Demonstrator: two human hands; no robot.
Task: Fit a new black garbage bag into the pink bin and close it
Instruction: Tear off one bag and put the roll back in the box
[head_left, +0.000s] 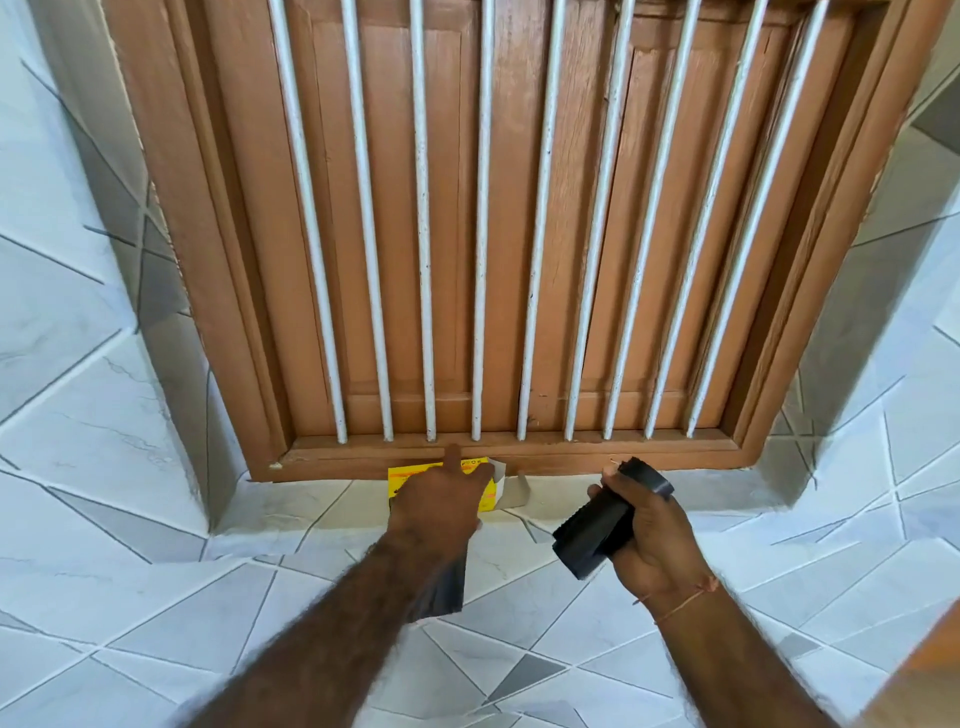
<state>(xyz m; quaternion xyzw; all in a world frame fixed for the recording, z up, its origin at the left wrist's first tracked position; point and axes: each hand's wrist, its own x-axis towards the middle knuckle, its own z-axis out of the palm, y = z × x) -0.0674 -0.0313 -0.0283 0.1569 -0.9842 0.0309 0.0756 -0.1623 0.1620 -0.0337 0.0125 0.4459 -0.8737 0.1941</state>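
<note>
My right hand (652, 540) grips a roll of black garbage bags (602, 525), held just above the tiled sill. My left hand (441, 499) reaches forward to a yellow box (402, 475) that stands on the sill against the window frame. Its thumb and fingertips touch the top of the box, whose pale flap (511, 486) is open on the right. A loose black garbage bag (441, 587) hangs from under my left palm, below the wrist. How the lower fingers hold it is hidden. The pink bin is out of view.
A brown wooden shuttered window (498, 234) with white vertical bars (426, 234) fills the wall ahead. White and grey tiles (130, 571) cover the sill and the walls on both sides. An orange-brown edge (930, 670) shows at the lower right.
</note>
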